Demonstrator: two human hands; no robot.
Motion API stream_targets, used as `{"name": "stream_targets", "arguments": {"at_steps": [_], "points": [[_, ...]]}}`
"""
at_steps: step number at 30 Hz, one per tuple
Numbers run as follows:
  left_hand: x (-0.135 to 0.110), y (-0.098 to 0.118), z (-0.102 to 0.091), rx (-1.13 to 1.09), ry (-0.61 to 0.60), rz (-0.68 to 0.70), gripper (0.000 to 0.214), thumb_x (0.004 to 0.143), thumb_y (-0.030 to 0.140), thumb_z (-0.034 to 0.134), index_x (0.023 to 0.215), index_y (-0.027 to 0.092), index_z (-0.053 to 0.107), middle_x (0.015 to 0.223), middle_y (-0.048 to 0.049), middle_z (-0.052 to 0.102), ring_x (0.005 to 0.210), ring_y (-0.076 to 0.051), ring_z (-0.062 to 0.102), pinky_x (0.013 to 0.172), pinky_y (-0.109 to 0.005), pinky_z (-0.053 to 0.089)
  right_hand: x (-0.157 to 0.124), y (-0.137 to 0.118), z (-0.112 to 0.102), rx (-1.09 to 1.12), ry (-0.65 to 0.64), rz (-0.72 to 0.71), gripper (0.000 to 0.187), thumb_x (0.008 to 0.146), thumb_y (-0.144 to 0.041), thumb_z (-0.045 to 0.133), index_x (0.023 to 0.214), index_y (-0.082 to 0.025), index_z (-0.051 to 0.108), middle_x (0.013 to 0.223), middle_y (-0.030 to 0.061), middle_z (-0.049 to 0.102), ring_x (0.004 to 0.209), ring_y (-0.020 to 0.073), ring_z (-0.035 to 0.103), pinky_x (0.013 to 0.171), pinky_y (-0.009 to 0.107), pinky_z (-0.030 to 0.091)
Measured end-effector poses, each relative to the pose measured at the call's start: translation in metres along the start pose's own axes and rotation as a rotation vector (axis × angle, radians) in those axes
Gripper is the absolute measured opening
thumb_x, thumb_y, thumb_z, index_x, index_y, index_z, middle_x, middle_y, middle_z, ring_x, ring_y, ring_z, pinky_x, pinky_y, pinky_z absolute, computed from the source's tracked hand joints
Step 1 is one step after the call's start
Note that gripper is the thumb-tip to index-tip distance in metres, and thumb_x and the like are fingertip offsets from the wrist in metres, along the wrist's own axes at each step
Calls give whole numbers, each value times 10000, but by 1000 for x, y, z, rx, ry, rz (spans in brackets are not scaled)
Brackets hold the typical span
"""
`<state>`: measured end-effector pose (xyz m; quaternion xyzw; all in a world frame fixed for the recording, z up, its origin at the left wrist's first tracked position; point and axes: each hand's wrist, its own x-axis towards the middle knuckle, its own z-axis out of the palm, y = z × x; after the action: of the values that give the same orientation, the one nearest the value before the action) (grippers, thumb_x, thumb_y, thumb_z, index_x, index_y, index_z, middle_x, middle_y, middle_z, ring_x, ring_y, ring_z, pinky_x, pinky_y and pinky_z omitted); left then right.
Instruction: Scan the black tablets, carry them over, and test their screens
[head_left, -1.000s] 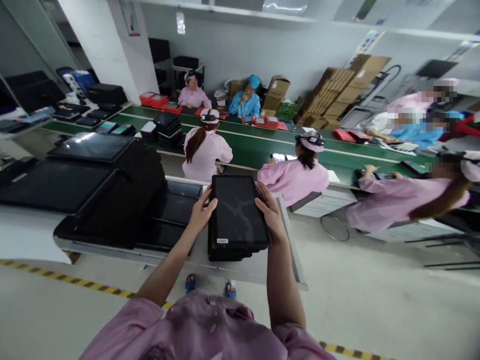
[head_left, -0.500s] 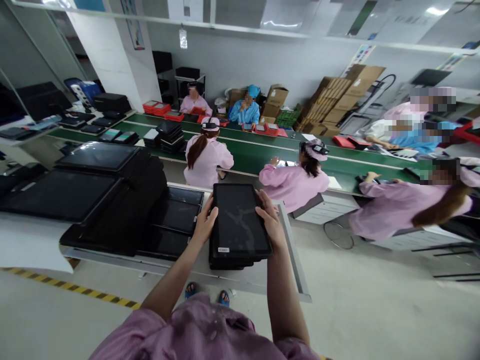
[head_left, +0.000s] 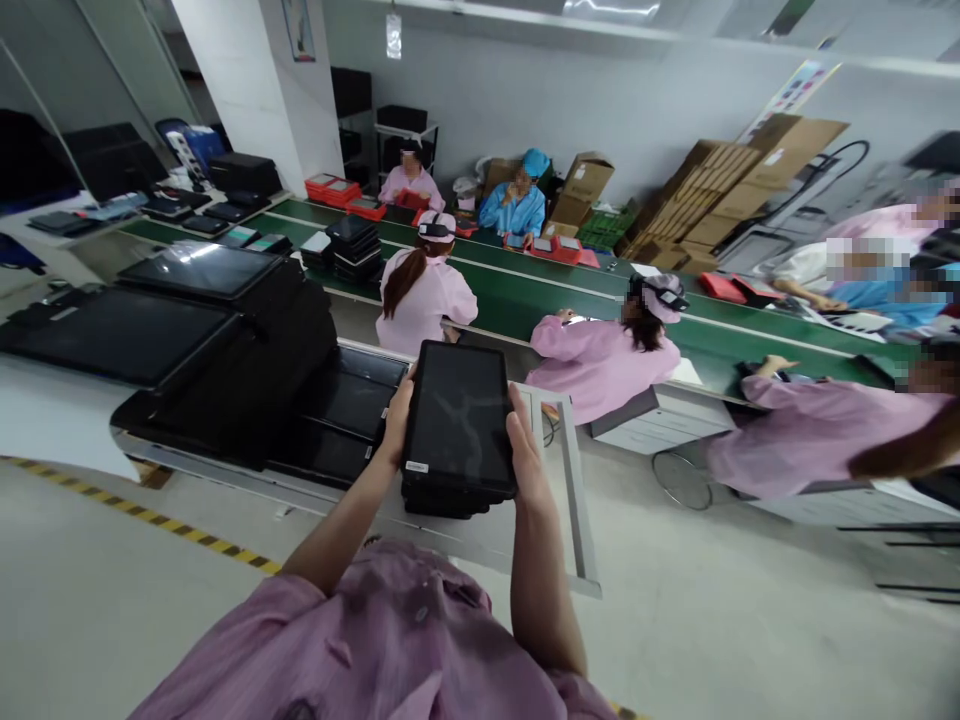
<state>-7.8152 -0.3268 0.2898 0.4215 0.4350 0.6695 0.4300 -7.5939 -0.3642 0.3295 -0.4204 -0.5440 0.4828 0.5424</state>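
A stack of black tablets [head_left: 459,418] is between my two hands at the table's right end. The uppermost tablet has a dark, glossy screen with a smear and a small white label at its near left corner. My left hand [head_left: 397,420] presses along the stack's left side, its thumb at the edge. Against the right side lies my right hand [head_left: 527,455], fingers fairly straight and palm inward. Both hands grip the stack from its sides; most fingertips are hidden. I cannot tell whether the stack's bottom touches the tabletop.
More dark tablets [head_left: 352,385] lie left of my hands, beside tall piles of black panels [head_left: 112,335]. A green conveyor [head_left: 502,290] runs beyond, with several people seated along it. Cardboard boxes [head_left: 742,190] lean by the wall. The table's metal frame [head_left: 581,500] ends at right.
My thumbs have moved off the top tablet's screen to the stack's sides. The stack sits slightly further left and higher in the picture, and the camera's view has turned and tilted down.
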Motion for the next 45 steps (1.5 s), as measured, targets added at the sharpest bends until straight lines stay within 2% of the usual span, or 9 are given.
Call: {"name": "stream_targets", "arguments": {"at_steps": [7, 14, 18, 21, 24, 28, 31, 35, 45], "points": [[-1, 17, -4, 36, 18, -21, 604, 1071, 632, 591, 1451, 203, 779, 1551, -84, 747, 1559, -325, 598, 1370, -475, 401, 4, 12, -1, -97, 17, -97, 703, 1113, -649, 566, 1733, -331, 474, 1831, 35, 425, 1721, 299, 374, 1433, 557, 325], [-53, 21, -22, -26, 48, -80, 711, 1017, 772, 626, 1417, 213, 809, 1583, -105, 723, 1556, -357, 606, 1334, -504, 456, -23, -2, -7, -174, 110, -407, 437, 1162, -453, 538, 1566, -320, 637, 1500, 85, 759, 1488, 292, 667, 1298, 572, 517], [-87, 15, -38, -64, 21, -101, 742, 1014, 770, 636, 1463, 200, 787, 1613, -129, 696, 1548, -372, 612, 1312, -512, 489, -38, -37, -12, -443, -229, -619, 467, 1179, -510, 444, 1500, -298, 709, 1368, 103, 820, 1564, 331, 595, 1273, 612, 535], [-101, 7, -46, -55, 4, -75, 708, 1015, 745, 658, 1454, 206, 792, 1649, -125, 666, 1586, -370, 573, 1336, -506, 467, -32, -52, -21, -697, -462, -755, 499, 1171, -518, 478, 1565, -277, 665, 1382, 88, 821, 1569, 332, 598, 1362, 681, 417], [-107, -2, -50, -38, -45, -32, 719, 1021, 745, 648, 1467, 197, 778, 1699, -143, 614, 1608, -381, 545, 1347, -516, 451, -25, -48, -40, -839, -164, -871, 308, 1157, -348, 545, 1325, -270, 792, 1192, 40, 874, 1275, 300, 802, 1394, 731, 326], [-106, -11, -50, -15, -103, 43, 941, 814, 746, 891, 1562, 210, 698, 1741, -179, 555, 1639, -434, 490, 1339, -538, 458, -30, -31, -53, -694, 451, -817, 393, 1164, -238, 489, 934, -232, 809, 940, 27, 854, 939, 227, 845, 1288, 670, 500], [-101, -15, -46, 57, -113, 57, 1059, 707, 657, 1005, 1606, 225, 652, 1770, -181, 515, 1657, -452, 456, 1340, -555, 455, -40, -21, -34, -591, 382, -697, 353, 1174, -321, 471, 1219, -224, 808, 1150, 88, 851, 1206, 289, 809, 1196, 628, 590], [-99, -16, -40, 88, -107, 95, 1000, 767, 619, 978, 1619, 221, 638, 1761, -179, 528, 1652, -439, 469, 1362, -556, 420, -47, -10, 4, -583, 209, -670, 441, 1144, -355, 553, 1571, -264, 620, 1575, 155, 672, 1489, 343, 648, 1186, 622, 599], [-109, -20, -36, 133, -75, 104, 948, 900, 575, 887, 1710, 238, 527, 1764, -171, 527, 1659, -406, 467, 1392, -569, 361, -47, 2, 12, -595, 137, -683, 485, 1157, -267, 523, 1639, -317, 521, 1620, 163, 601, 1590, 353, 548, 1241, 672, 558]]}}
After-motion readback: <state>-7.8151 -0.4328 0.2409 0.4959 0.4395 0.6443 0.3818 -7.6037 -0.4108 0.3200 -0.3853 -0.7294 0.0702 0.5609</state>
